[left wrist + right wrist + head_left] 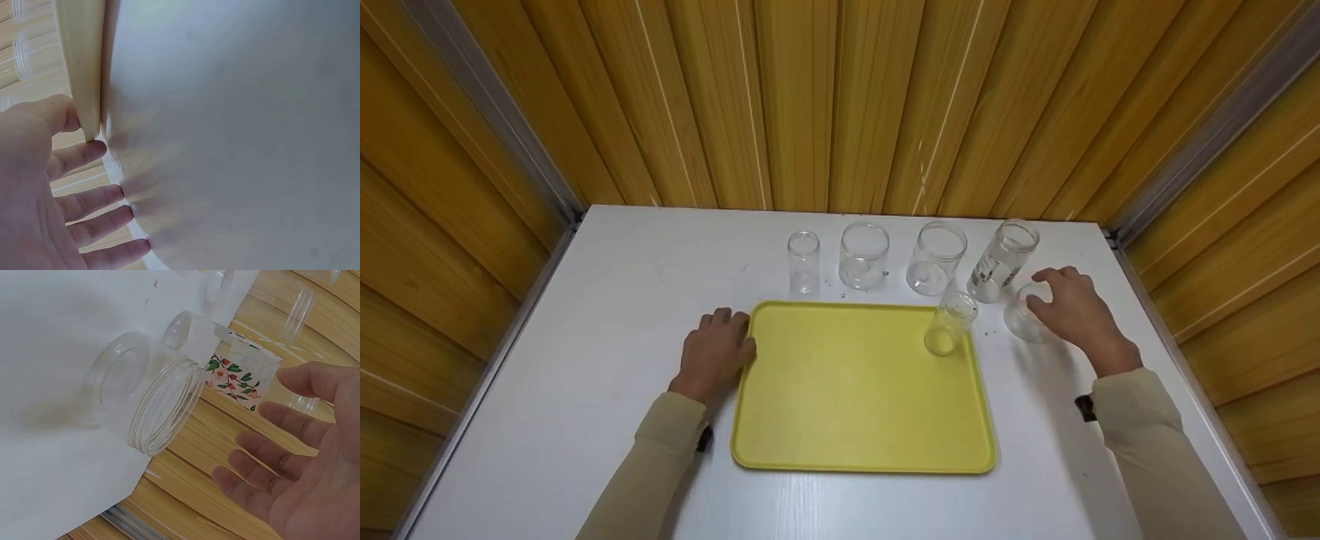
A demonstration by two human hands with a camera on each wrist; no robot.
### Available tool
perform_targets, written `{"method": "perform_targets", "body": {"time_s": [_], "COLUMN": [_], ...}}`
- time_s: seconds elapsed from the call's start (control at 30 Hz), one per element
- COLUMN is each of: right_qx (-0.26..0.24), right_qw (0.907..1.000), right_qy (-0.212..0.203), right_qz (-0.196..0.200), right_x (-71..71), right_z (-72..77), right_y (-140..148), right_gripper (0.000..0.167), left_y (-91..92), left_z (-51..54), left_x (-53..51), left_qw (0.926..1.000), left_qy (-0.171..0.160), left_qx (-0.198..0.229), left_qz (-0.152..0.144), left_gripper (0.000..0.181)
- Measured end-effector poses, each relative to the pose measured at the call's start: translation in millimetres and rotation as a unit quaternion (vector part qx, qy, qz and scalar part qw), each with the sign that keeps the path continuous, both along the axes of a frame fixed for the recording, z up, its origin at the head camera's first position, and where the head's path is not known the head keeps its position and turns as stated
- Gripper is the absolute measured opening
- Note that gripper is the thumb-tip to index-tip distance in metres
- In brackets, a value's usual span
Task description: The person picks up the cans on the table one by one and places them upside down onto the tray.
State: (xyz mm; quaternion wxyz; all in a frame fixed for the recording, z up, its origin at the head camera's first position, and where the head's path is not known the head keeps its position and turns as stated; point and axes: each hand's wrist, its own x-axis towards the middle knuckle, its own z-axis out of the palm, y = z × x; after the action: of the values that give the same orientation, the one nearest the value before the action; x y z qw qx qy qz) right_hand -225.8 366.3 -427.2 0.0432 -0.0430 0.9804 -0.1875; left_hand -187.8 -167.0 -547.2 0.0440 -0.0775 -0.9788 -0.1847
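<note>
A yellow tray (859, 390) lies on the white table. My left hand (712, 356) is at its upper left edge; in the left wrist view, the thumb of the left hand (34, 169) touches the tray rim (84, 62) and the fingertips rest on the table. Over a wide clear jar (1026, 319) at the right, my right hand (1076, 311) hovers with fingers spread. The right wrist view shows the open-mouthed jar (126, 382) apart from the right hand (304, 461). A slim clear jar (949, 330) stands at the tray's upper right corner.
Behind the tray stand a narrow clear jar (804, 262), two wide clear jars (864, 259) (934, 262) and a tall jar with a floral label (997, 266). Wood-patterned walls (795, 105) enclose the table (570, 352) at the back and sides.
</note>
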Motion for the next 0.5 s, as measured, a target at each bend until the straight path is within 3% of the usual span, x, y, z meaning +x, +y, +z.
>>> {"method": "perform_targets", "body": {"time_s": [0.23, 0.5], "right_qx": [-0.002, -0.002], "right_qw": [0.9998, 1.0], "right_qy": [0.019, 0.003], "right_qz": [0.003, -0.009], "right_x": [-5.2, -10.7], "right_z": [-8.7, -16.6], "right_y": [6.4, 8.7], "right_gripper": [0.051, 0.056], "left_y": [0.8, 0.6], "left_z": [1.0, -0.4], "left_x": [1.1, -0.1], "left_qw": [0.9999, 1.0], "left_qy": [0.009, 0.007], "left_qx": [-0.007, -0.006], "left_qz": [-0.003, -0.003], "left_gripper": [0.036, 0.036]}}
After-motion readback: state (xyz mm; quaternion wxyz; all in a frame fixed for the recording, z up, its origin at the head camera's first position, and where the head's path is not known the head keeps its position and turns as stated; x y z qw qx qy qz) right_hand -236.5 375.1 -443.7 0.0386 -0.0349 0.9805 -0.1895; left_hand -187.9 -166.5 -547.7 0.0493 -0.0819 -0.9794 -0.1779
